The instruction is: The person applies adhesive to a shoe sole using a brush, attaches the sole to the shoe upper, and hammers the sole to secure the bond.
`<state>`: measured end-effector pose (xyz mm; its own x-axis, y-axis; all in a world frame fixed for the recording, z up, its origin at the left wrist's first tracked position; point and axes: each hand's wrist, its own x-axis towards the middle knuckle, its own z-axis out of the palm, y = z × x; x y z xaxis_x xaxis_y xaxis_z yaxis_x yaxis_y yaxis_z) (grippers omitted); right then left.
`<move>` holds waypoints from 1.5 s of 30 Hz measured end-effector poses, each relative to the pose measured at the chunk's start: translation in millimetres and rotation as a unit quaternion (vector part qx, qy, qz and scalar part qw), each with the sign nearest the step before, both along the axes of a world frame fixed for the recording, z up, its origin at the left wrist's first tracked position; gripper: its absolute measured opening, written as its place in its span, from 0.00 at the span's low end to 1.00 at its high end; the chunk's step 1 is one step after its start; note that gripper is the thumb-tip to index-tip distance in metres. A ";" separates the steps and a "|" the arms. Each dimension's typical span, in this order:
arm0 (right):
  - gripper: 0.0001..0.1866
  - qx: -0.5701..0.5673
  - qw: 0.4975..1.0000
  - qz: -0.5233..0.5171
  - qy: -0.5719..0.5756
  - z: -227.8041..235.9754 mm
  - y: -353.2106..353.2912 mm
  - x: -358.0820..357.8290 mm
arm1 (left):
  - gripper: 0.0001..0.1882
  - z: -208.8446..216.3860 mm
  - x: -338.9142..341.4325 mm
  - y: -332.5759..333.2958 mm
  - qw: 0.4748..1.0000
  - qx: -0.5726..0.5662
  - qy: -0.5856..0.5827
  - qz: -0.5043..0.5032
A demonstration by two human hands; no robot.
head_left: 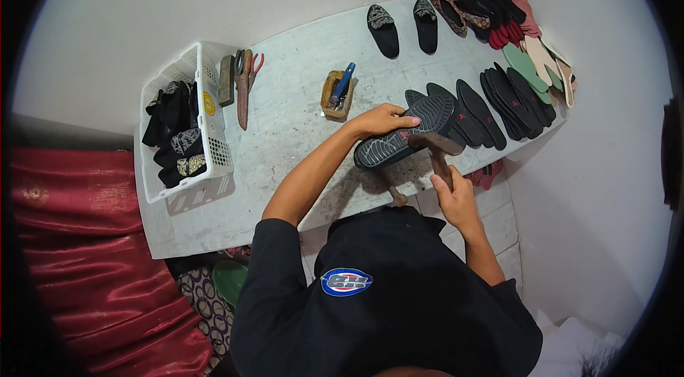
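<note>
Near the front edge of the table (278, 163), a black shoe (377, 153) is held sole up, its ridged black outsole facing me. My left hand (385, 121) grips it from the far side, thumb lying across the sole. In my right hand (458, 199) is a hammer (442, 167), the fingers wrapped round its handle. The hammer's brown, worn head is over the middle of the sole; whether it touches cannot be made out. Below the shoe a knobbed, wooden-looking piece (399, 197) shows at the table edge. What supports the shoe underneath is hidden.
A white plastic basket (221, 142) of black shoes stands left, beside scissors (244, 85) and red-handled pliers (257, 64). A small tub (335, 110) holds a blue-handled tool (343, 81). Black slippers (385, 39) lie at the back; several black soles (513, 103) and green insoles (526, 67) lie right.
</note>
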<state>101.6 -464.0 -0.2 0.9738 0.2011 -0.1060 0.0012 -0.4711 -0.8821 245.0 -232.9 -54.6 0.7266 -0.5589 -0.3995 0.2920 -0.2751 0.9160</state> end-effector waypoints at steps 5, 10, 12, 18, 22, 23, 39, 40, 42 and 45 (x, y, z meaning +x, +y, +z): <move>0.15 0.155 0.984 -0.071 0.057 -3.7 -15.0 5.1 | 0.29 -1.9 -3.1 10.7 0.982 0.109 -0.146 0.050; 0.14 0.159 0.981 -0.104 0.018 6.6 -28.7 31.3 | 0.43 15.2 -28.3 21.1 0.973 0.128 -0.188 0.029; 0.13 0.192 0.975 -0.113 0.003 8.9 -31.4 44.7 | 0.48 24.7 -42.2 17.3 0.952 0.145 -0.270 0.007; 0.12 0.094 0.981 -0.142 -0.096 6.4 -38.5 110.5 | 0.53 16.3 -61.6 11.7 0.929 0.197 -0.312 0.029; 0.16 -0.060 0.965 -0.154 -0.201 -30.5 -53.4 154.3 | 0.52 14.2 -65.4 10.0 0.927 0.182 -0.326 0.044; 0.18 -0.109 0.954 -0.150 -0.236 -38.9 -54.3 159.3 | 0.52 14.9 -66.2 10.3 0.929 0.181 -0.320 0.044; 0.25 -0.283 0.939 0.106 -0.164 -149.1 16.1 123.4 | 0.54 18.1 -80.1 31.2 0.920 0.200 -0.333 0.050; 0.25 -0.263 0.932 0.117 -0.221 -150.0 21.1 119.5 | 0.53 16.5 -85.0 34.0 0.926 0.197 -0.317 0.059; 0.26 -0.282 0.934 0.120 -0.182 -150.4 28.2 115.2 | 0.53 13.3 -90.1 40.5 0.931 0.194 -0.301 0.069; 0.27 -0.293 0.933 0.140 -0.156 -138.8 37.0 105.2 | 0.52 4.7 -98.7 52.7 0.952 0.171 -0.243 0.079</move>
<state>206.8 -426.9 -139.0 0.8934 0.4493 0.0016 0.4105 -0.8146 -0.4097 146.3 -180.2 -49.9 0.9364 -0.3241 -0.1344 -0.0796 -0.5693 0.8183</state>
